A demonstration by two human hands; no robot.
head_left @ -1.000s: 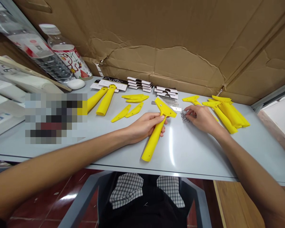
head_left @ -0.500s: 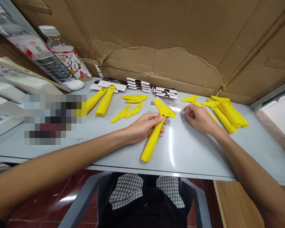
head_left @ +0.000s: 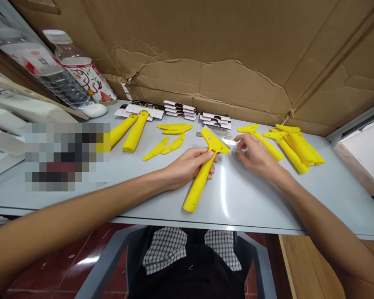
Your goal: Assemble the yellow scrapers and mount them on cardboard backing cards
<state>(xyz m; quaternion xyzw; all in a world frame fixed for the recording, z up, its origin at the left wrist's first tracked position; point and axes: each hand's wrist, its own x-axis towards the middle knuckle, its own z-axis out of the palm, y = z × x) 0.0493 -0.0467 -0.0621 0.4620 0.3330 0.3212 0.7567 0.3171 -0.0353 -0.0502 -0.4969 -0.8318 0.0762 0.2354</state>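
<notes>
My left hand is closed round the neck of a yellow scraper. Its wide head, with a screw showing at the upper corner, points up and away, and its handle slants down toward the table's front edge. To the right, my right hand is over a small pile of metal screws, mostly hidden behind the fingers. Thumb and fingertips are curled toward each other there; whatever is between them is too small to make out. Thin metal blades lie just behind the scraper head.
Yellow scraper handles lie at right. Loose yellow plates are left of centre. Two carded scrapers, folded cards, bottles and a white round object are further back. Cardboard stands behind the table.
My right hand has shifted slightly left and now covers more of the screw pile. My left hand keeps the scraper in the same hold. The whole view has shifted a little.
</notes>
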